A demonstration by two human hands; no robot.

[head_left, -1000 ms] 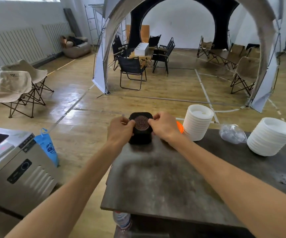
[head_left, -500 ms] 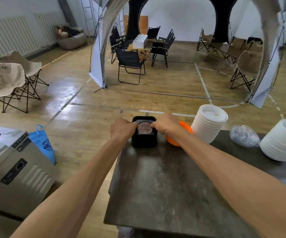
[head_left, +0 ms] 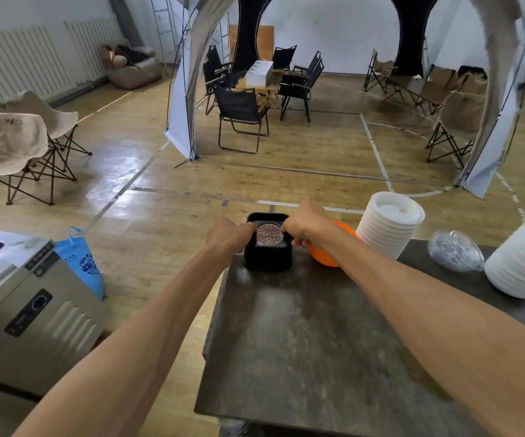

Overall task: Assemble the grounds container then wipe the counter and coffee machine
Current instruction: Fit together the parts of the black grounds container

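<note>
No words can be read anywhere. The black grounds container (head_left: 267,253) sits at the far edge of the dark surface (head_left: 311,342). With both arms stretched out, the left hand (head_left: 228,236) and right hand (head_left: 306,223) pinch the patterned round grate (head_left: 269,234) on top.

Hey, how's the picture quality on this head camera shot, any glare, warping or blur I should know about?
Head view: wide-angle warping bows the tent arches and stretches both forearms at the bottom edge; window light glares off the wooden floor on the left; the dark counter shows a dull sheen; the black container with its patterned disc, between left hand and right hand, is reasonably sharp.
</note>
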